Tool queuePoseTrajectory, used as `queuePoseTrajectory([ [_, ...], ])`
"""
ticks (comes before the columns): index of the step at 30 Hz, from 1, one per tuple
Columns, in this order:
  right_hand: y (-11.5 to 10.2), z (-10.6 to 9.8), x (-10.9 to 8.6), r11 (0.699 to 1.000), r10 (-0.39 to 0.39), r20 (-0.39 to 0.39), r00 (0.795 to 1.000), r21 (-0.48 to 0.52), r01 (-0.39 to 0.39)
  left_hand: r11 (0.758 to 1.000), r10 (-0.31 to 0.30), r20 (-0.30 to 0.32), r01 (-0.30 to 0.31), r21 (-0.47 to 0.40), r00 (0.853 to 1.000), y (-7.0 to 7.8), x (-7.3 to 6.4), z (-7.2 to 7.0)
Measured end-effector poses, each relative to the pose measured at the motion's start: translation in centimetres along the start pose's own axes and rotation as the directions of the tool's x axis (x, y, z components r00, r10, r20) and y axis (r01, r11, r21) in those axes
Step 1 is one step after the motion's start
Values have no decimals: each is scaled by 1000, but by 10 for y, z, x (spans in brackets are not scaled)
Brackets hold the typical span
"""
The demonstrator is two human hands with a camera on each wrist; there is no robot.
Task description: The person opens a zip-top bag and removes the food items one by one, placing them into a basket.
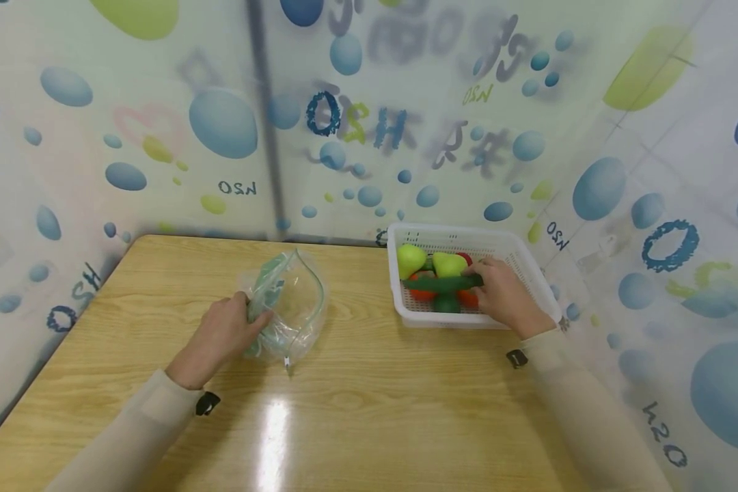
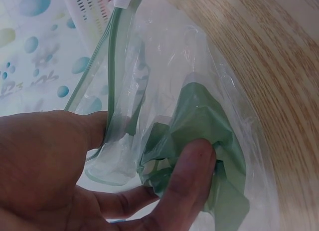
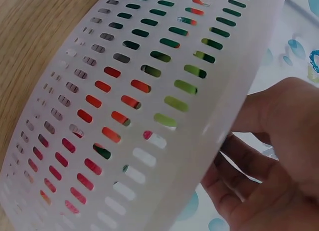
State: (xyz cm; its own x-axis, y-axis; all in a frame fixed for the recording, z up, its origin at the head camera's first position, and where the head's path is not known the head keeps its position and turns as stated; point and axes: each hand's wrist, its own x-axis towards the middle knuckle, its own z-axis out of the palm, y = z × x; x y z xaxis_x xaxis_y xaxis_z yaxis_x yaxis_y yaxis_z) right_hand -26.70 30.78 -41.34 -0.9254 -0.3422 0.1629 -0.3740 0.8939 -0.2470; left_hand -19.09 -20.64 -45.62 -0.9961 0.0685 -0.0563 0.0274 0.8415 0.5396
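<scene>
My left hand (image 1: 218, 338) holds a clear plastic zip bag (image 1: 298, 294) with a green printed part by its left side, over the table. In the left wrist view, thumb and fingers grip the crumpled bag (image 2: 194, 56) near its green zip strip; a white slider sits on the strip. At the right, my right hand (image 1: 507, 294) pinches one end of a dark green cucumber (image 1: 439, 283) over a white slotted basket (image 1: 455, 320). The basket wall (image 3: 199, 136) hides the fingertips and cucumber in the right wrist view.
Inside the basket lie a green pear (image 1: 411, 260), another yellow-green pear (image 1: 449, 264), several red-orange items and a dark green item (image 1: 447, 304). A wooden table (image 1: 369, 410) carries everything. Patterned walls (image 1: 357, 171) rise at its back and sides.
</scene>
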Motion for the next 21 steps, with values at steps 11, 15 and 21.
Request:
queuePoseTrajectory([
  [11,1,6,6,1000,22,98,995,-21,-20,1000,4,2,-5,6,1000,1,0,0],
  [15,2,7,5,1000,17,109,994,-24,-14,1000,6,8,-6,1,1000,0,0,1],
  [21,4,8,2,999,46,117,992,-21,-44,1000,27,10,-27,-10,1000,-2,0,2],
])
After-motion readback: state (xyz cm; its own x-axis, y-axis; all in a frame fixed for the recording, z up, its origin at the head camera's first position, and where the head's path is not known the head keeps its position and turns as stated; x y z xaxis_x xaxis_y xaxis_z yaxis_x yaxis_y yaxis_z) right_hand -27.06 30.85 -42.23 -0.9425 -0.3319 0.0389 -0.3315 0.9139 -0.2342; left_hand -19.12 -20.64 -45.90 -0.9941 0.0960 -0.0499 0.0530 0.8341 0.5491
